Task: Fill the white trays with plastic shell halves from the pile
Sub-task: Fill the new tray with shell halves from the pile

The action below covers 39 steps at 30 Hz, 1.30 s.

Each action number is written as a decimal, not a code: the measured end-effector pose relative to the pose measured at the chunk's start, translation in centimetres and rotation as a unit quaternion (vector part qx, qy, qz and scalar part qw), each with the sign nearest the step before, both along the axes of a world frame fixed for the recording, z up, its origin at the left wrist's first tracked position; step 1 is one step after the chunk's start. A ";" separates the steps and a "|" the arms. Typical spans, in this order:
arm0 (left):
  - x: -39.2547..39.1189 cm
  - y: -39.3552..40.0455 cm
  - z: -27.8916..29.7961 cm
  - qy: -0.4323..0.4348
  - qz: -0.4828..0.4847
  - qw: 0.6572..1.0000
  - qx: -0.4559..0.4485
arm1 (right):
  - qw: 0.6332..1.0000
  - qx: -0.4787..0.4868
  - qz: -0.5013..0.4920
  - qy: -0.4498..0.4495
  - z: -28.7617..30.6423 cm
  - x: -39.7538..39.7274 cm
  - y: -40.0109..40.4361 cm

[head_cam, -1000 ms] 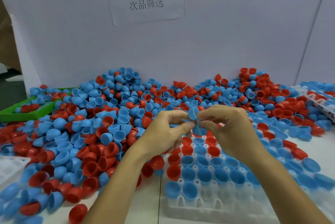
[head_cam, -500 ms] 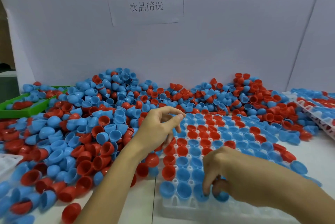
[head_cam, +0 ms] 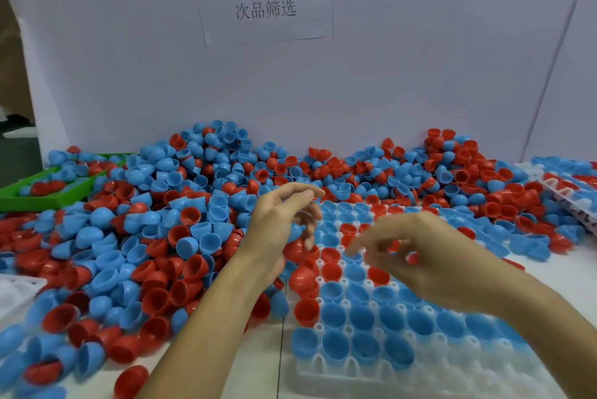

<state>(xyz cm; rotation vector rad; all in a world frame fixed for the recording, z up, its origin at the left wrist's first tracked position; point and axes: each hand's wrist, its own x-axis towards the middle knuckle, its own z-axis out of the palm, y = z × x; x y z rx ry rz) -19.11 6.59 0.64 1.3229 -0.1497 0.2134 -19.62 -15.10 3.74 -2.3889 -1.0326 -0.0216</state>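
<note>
Tray [head_cam: 326, 376]: white, nearest; most visible cups hold one blue or red shell half, open side up; the near right cups look unfilled.
Right hand [head_cam: 429, 256]: hovers over tray centre; fingers loosely curled, blurred; holds nothing visible.
Left hand [head_cam: 281, 221]: at tray's left edge; lower fingers cup a blue shell [head_cam: 295, 232]; forefinger and thumb extended.
Key relation: held shell lies just left of the right fingertips; left hand is nearer the pile [head_cam: 168, 224].
Green tray [head_cam: 42, 198]: far left; holds a few shells.
Second tray [head_cam: 568, 195]: far right, filled.

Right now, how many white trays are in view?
3 white trays: front-centre tray, partly filled; right-edge tray, loaded; left-edge tray, mostly cropped. The pile may hide others.
</note>
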 end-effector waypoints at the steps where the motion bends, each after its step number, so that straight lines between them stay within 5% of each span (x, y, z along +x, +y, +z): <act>1: 0.0 -0.2 0.1 0.008 -0.007 0.999 -0.031 | 0.999 0.044 -0.011 0.007 -0.1 0.5 0.8; 7: 0.3 -0.6 -0.1 0.041 0.015 0.989 -0.142 | 0.979 0.150 -0.012 0.135 -2.2 1.9 5.0; 20: 0.6 -0.9 -0.7 0.079 0.041 0.985 -0.145 | 0.939 0.270 -0.046 0.210 -3.9 1.5 3.6; 27: 1.1 -0.6 -1.1 0.081 0.118 0.989 -0.029 | 0.935 0.325 -0.118 0.073 -4.1 2.0 3.2; 33: 0.5 -1.4 -1.4 0.014 -0.026 0.989 0.142 | 0.945 0.297 -0.130 -0.052 -4.5 2.0 3.4; 39: 0.5 -0.6 -1.6 0.011 -0.048 0.987 0.153 | 0.947 0.277 -0.118 -0.115 -3.7 2.6 1.9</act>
